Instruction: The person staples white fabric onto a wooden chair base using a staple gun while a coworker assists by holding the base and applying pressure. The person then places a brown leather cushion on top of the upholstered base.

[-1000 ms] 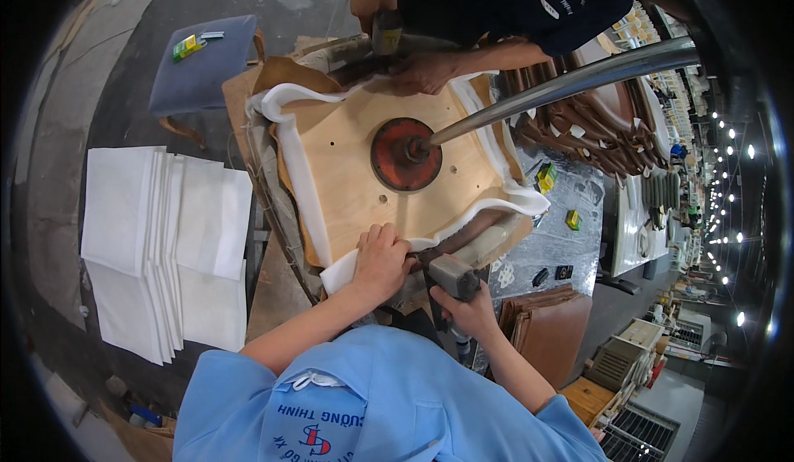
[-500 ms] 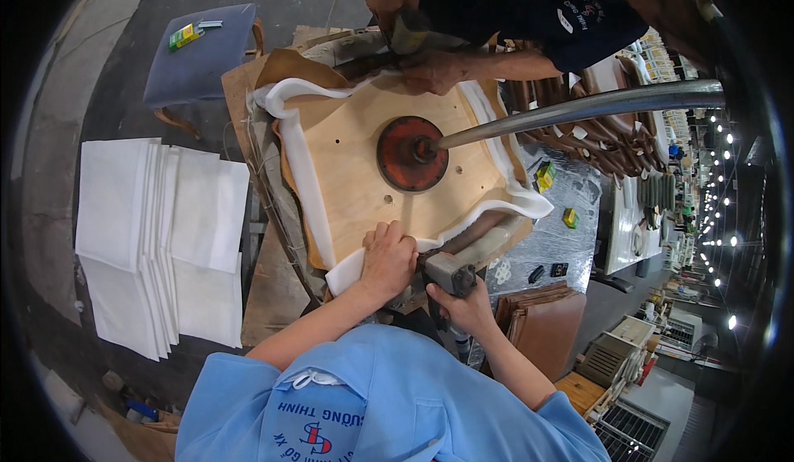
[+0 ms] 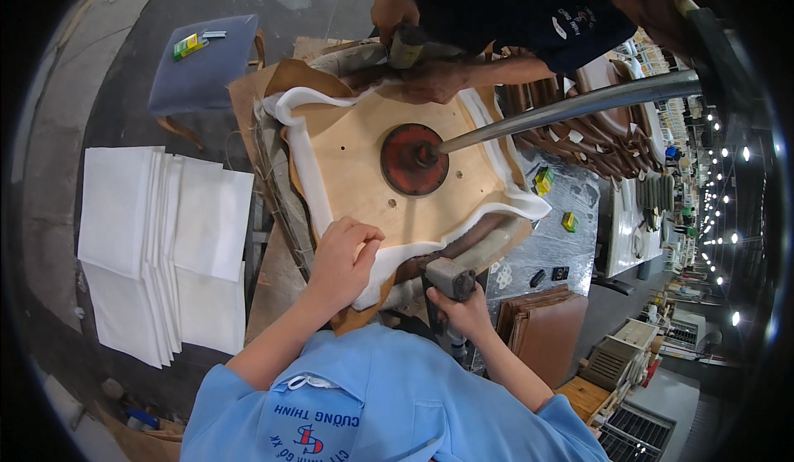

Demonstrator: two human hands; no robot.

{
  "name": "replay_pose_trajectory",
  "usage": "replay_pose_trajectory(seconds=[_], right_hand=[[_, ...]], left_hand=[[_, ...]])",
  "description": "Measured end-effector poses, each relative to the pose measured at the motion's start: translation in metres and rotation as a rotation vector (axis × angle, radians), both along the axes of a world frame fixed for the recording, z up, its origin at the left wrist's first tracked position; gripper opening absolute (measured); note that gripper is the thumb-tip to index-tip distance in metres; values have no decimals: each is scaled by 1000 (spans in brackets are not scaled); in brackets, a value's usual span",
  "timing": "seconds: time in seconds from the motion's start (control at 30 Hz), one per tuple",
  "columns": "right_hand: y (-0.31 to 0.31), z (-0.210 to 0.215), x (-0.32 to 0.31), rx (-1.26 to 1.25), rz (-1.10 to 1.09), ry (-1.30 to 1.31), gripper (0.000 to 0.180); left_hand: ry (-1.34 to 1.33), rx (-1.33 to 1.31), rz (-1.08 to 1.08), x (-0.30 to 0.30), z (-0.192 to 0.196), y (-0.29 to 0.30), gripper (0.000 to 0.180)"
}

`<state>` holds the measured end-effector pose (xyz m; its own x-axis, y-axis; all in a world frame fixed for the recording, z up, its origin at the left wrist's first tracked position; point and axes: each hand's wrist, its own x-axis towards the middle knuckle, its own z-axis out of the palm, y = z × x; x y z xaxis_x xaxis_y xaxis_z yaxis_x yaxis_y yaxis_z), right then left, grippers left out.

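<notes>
A pale wooden seat panel lies underside up, ringed by white padding and brown leather. My left hand rests on its near left corner, fingers curled over the padding's edge; whatever is inside the fingers is hidden. In my right hand is a grey staple gun, its nose by the near edge of the panel. A round red press plate on a metal bar bears down on the panel's middle.
Across from me a co-worker's hand touches the far edge; the other holds a staple gun. White sheets stand at left, near a blue padded stool. Brown panels and a plastic-covered table are at right.
My left hand has shifted left and slightly up, off the near edge toward the corner. Brown leather now shows below that corner. The right hand keeps the staple gun in nearly the same place.
</notes>
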<state>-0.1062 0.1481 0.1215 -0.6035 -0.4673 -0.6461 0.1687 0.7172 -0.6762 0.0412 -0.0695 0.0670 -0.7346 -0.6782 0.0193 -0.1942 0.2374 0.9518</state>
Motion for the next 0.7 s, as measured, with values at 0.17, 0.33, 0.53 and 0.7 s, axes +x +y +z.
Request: replay_pose_trajectory(seconds=[0.17, 0.33, 0.53, 0.7], right_hand=[[-7, 2, 0, -4, 17, 18, 61], [-16, -4, -8, 140, 151, 99, 49], [17, -21, 18, -203, 54, 262, 67], [73, -35, 55, -338, 53, 370, 68]], left_hand=[[-37, 150, 4, 24, 15, 2, 12], [-67, 229, -4, 33, 24, 21, 12], [22, 148, -116, 32, 41, 38, 14], [-103, 126, -146, 45, 44, 57, 17]])
